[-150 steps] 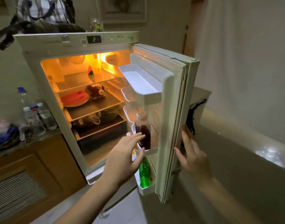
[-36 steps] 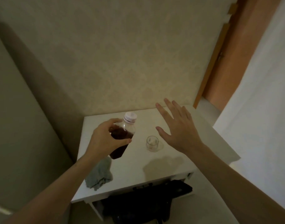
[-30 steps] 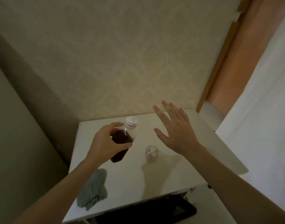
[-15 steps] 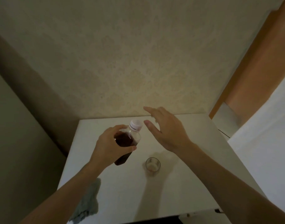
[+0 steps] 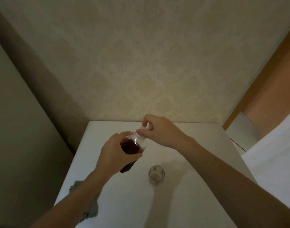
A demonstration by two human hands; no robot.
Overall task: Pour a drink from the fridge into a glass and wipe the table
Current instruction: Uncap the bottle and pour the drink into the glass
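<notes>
Now my right hand, spread a moment earlier, pinched the cap; left hand gripped the bottle. Glass at four o'clock, apparently empty; uncapping began.

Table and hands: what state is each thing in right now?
Bottle: tilted, part full of dark drink, held above the table.
Cap: on the bottle.
Glass: upright, empty.
Cloth: crumpled at the table's left edge.
Left hand: grips the bottle.
Right hand: fingers pinch the cap.
</notes>
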